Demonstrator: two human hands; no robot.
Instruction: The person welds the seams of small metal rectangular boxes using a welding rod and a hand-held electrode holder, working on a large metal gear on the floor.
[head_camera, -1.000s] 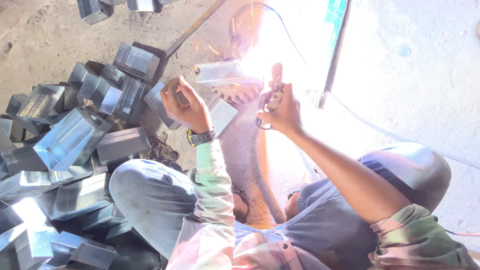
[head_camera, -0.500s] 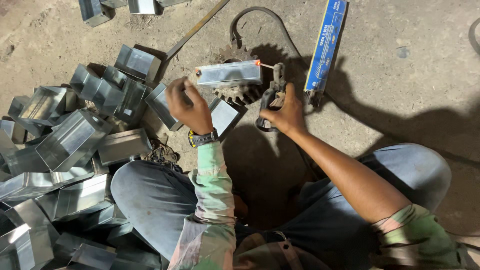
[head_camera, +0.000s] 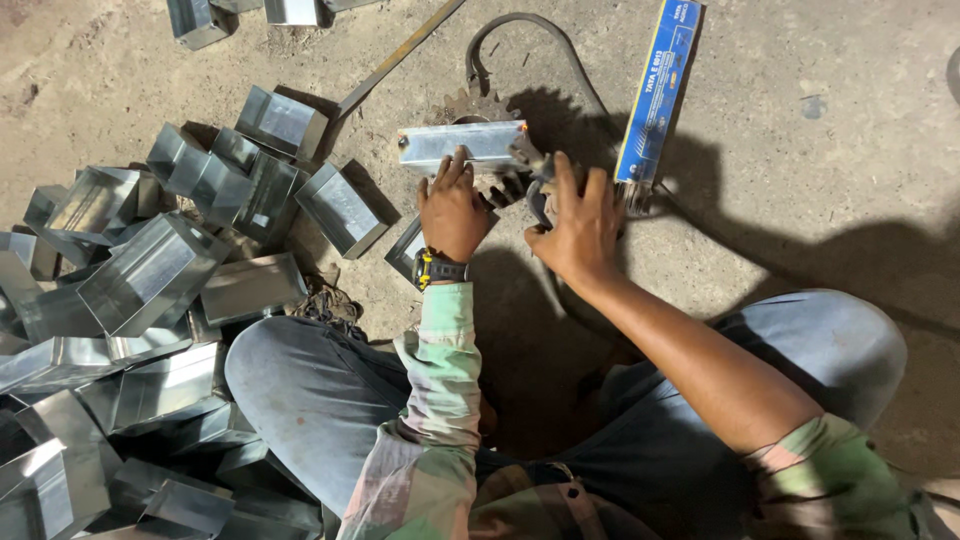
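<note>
My left hand lies on the near edge of a shiny metal channel piece, pressing it onto a rusty toothed gear on the ground. A watch sits on that wrist. My right hand grips a welding electrode holder just right of the piece, its tip near the piece's right end. A second metal piece lies partly under my left hand.
A heap of bent sheet-metal channel pieces covers the ground at left. A long blue box lies at upper right, a dark cable curves behind the gear, and a thin rod slants at top. My bent knees fill the bottom.
The bright welding glare from a second ago is gone. My left hand has moved from left of the piece onto its near edge, and my right hand has dropped lower with the holder.
</note>
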